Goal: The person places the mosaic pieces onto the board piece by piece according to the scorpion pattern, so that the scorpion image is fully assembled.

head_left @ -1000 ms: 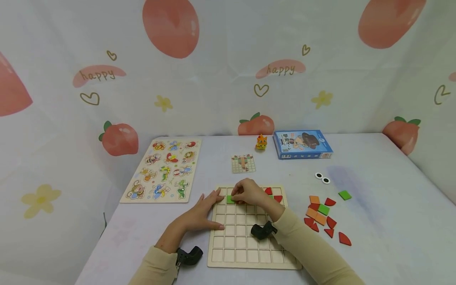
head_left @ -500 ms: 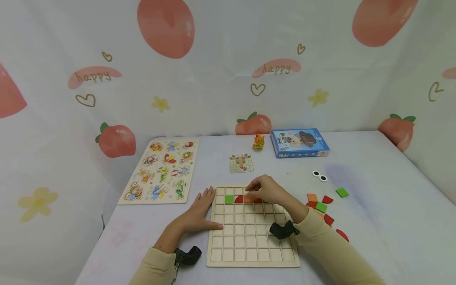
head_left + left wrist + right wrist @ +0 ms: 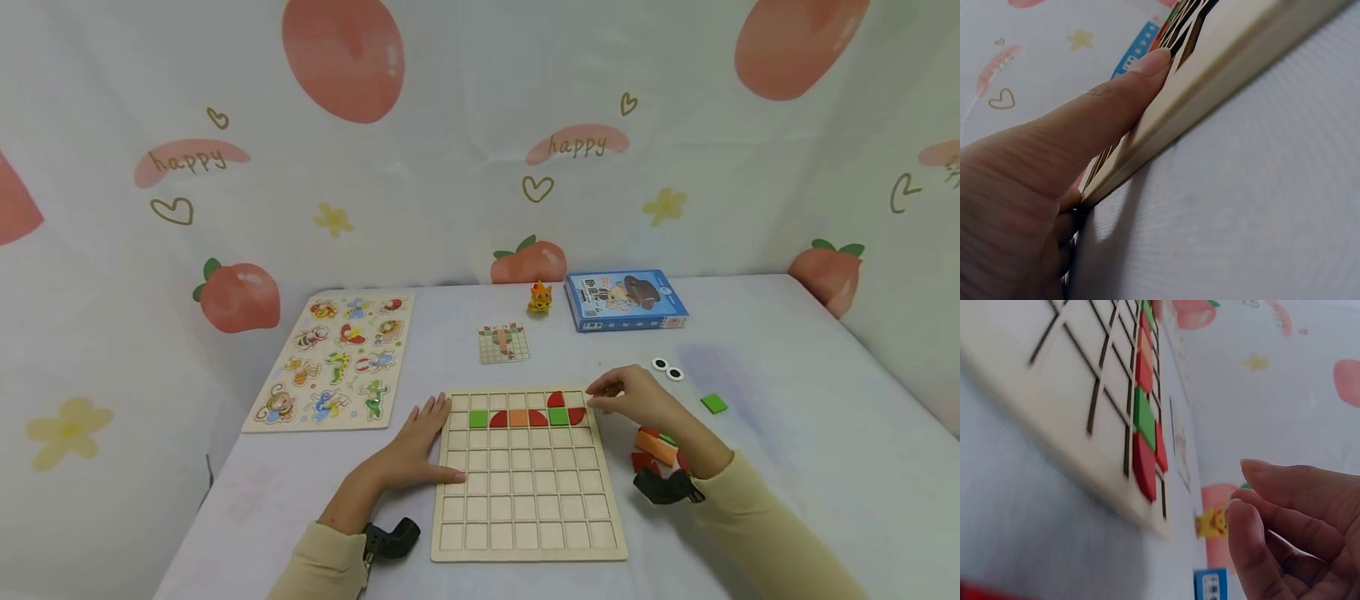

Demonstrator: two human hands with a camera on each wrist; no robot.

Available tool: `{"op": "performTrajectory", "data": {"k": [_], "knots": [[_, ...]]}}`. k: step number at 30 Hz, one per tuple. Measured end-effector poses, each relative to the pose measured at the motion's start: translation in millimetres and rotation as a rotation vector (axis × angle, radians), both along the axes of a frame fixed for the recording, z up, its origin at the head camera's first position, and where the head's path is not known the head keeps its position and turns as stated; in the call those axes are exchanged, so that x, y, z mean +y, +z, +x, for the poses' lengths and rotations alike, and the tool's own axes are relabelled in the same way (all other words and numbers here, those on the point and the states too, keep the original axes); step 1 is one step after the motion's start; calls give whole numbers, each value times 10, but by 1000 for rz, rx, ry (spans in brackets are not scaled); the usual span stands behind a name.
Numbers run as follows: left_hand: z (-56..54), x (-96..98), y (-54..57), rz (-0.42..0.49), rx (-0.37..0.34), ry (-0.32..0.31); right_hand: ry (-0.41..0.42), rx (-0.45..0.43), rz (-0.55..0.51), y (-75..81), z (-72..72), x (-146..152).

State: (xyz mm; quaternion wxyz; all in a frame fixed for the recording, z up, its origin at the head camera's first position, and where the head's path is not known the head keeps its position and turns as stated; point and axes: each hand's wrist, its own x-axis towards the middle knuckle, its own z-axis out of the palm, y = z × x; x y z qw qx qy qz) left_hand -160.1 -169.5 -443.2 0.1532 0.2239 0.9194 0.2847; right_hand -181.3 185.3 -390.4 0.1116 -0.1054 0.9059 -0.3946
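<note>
A wooden grid board (image 3: 525,508) lies on the table. Its second row carries a green square (image 3: 478,419), an orange square (image 3: 518,418), another green square (image 3: 558,416) and red quarter-round tiles (image 3: 537,418) between and beside them. One more red tile (image 3: 556,400) sits in the top row. My left hand (image 3: 412,446) rests along the board's left edge, fingers straight; in the left wrist view its thumb (image 3: 1125,94) presses on the frame. Beside the top right corner hovers my right hand (image 3: 637,396), fingers loosely bent. The right wrist view shows nothing between the fingertips (image 3: 1244,512).
Partly behind the right forearm lies a pile of loose tiles (image 3: 657,447). A green tile (image 3: 714,403) and googly eyes (image 3: 667,369) are farther right. Behind the board are a pattern card (image 3: 503,342), small figurine (image 3: 540,297) and blue box (image 3: 626,301); an insect puzzle (image 3: 330,358) lies left.
My right hand has moved right along the row and off the board, letting go of the orange square and uncovering the row's tiles. The left hand stays in place; the view shifts slightly.
</note>
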Motion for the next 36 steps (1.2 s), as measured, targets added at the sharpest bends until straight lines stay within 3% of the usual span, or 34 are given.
{"op": "performTrajectory", "data": {"k": [19, 36], "knots": [[9, -1, -12, -10, 4, 7, -82, 24, 63, -117, 462, 660], [-3, 1, -6, -12, 7, -2, -170, -124, 106, -224, 838, 1063]]}}
